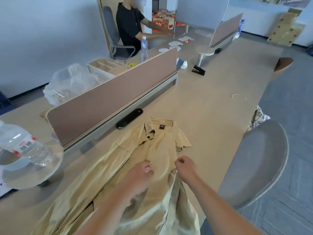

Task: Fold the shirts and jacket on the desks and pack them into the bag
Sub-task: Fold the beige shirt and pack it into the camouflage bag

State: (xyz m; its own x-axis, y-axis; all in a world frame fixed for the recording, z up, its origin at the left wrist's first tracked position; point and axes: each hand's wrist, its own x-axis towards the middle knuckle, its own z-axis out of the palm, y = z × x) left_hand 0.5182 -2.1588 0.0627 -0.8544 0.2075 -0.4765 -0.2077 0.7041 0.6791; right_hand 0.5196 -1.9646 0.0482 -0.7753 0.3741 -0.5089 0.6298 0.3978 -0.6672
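Working the tan shirt (152,150) on the desk (211,102)

You had the shirt spread on the near part of the desk, collar away from you and its black neck label showing, with two dark buttons beside the collar; the lower part ran off the bottom of the view. Your left hand (140,175) lay on the middle of the shirt with its fingers curled down onto the cloth; blur hid whether they pinched it, so I cannot tell. Your right hand (185,167) sat just beside it, fingers curled in, and a ridge of the shirt's right front rose up to it; it appeared to grip that edge.

A pinkish divider panel (110,99) stood left of the shirt, and a black oval grommet (129,118) lay just beyond the collar. A clear water bottle (22,146) lay tilted on a round stand at your far left; a grey chair (259,163) stood at the desk's right edge, with a patterned cloth (257,119) just past it. A black stapler (198,70) sat farther along the desk; another person (130,26) sat at the far end.
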